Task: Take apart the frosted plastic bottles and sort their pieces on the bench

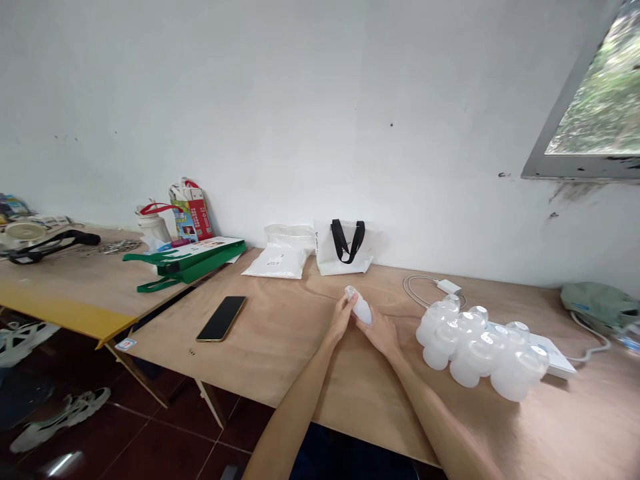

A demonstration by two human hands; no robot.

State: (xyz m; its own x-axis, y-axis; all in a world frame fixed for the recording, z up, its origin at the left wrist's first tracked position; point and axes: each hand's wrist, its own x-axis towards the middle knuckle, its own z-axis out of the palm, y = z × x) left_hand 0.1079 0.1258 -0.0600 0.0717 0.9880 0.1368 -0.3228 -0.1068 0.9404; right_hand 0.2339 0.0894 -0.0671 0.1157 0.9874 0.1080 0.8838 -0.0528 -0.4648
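My left hand (341, 319) and my right hand (377, 335) meet above a plywood table (280, 360), both gripping a small translucent white plastic bottle (361, 307). It tilts up and to the left, with its narrow end near my left fingers. To the right of my right hand lies a packed group of several similar translucent bottles (475, 350), on their sides, on a flat white box (550, 353). A black smartphone (221, 319) lies face up left of my hands.
A white cable with a charger (449, 287) lies behind the bottles. White bags (283, 253) lean against the wall. A green bag (185, 268) sits on the adjoining table, whose left edge drops to a tiled floor with shoes (60, 411). A window (595, 100) is upper right.
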